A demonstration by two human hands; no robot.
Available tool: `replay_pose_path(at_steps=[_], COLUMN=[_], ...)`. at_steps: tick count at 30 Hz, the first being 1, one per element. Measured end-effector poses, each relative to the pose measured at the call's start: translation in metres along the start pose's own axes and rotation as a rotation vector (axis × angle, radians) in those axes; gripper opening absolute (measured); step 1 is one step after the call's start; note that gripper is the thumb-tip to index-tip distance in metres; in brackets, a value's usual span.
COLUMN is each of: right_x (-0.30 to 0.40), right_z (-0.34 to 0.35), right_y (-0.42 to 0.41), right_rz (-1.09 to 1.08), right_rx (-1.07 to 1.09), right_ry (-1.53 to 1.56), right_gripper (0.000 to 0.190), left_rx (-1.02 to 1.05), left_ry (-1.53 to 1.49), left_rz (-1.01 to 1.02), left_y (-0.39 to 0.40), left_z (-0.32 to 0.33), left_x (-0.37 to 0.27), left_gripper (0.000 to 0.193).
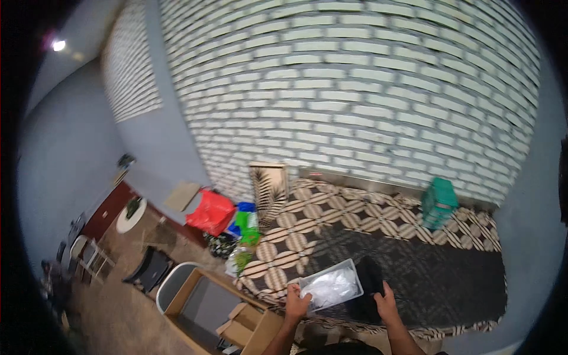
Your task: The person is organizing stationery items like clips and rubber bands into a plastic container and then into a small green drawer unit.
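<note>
My left hand (296, 304) grips the near left end of a white plastic tray (355, 276), thumb over its rim. Inside the tray lies a crumpled bundle of clear or white plastic (333, 285). Just right of the tray, my right hand (387, 302) is raised with thumb and forefinger spread, apart from the tray. A very dark patch (366, 284) lies between the tray and the right fingers; whether it is a black object in that hand or a shadow is unclear. Below is a table with a brown-and-cream patterned cloth (306, 217) and a black mat (443, 270).
A green plastic box (439, 202) stands at the table's back right, near the white brick wall (346, 97). A palm-leaf-patterned panel (268, 191), a red bag (211, 213) and a green packet (246, 227) are at left. An open cardboard box (195, 306) sits beside a black chair (148, 268).
</note>
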State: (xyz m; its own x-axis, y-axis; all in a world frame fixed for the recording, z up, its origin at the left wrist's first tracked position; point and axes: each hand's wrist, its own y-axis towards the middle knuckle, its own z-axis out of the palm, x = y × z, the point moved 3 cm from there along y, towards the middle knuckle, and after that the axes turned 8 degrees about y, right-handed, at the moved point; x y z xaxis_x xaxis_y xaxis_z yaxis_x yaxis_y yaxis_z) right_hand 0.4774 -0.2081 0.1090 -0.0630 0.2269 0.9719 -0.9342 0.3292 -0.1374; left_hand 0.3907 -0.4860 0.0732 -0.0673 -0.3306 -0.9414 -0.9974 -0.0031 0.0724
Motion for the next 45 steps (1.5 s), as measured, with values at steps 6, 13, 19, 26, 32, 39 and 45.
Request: replay_pose_path(at_steps=[6, 13, 19, 26, 32, 39, 45], right_x=[0.029, 0.006, -0.038, -0.005, 0.016, -0.048, -0.054], right_z=[-0.117, -0.197, -0.230, -0.266, -0.291, -0.296, -0.295], right_y=[-0.032, -0.027, -0.023, -0.047, -0.045, -0.036, -0.037], right_rz=[-0.126, -0.256, -0.201, -0.265, -0.363, -0.189, -0.147], right_rx=[-0.166, -0.224, -0.266, -0.558, -0.691, -0.518, -0.513], right_ry=[-0.166, -0.541, -0.669, -0.611, -0.626, -0.721, -0.804], right_gripper=[0.053, 0.051, 0.050, 0.048, 0.046, 0.047, 0.053], left_rx=[0.288, 0.292, 0.442, 0.173, 0.758, 0.814, 0.710], left_ry=[0.044, 0.298, 0.419, 0.690, 0.923, 1.162, 0.897], left_rz=[-0.035, 0.116, 0.020, 0.439, 0.845, 0.681, 0.631], left_y=[-0.008, -0.011, -0.024, -0.030, -0.038, -0.040, -0.029], left_z=[0.123, 0.226, 0.258, 0.244, 0.294, 0.319, 0.302], left_x=[-0.053, -0.031, 0.002, -0.042, -0.051, -0.047, -0.060], left_gripper=[0.038, 0.043, 0.050, 0.069, 0.065, 0.065, 0.040])
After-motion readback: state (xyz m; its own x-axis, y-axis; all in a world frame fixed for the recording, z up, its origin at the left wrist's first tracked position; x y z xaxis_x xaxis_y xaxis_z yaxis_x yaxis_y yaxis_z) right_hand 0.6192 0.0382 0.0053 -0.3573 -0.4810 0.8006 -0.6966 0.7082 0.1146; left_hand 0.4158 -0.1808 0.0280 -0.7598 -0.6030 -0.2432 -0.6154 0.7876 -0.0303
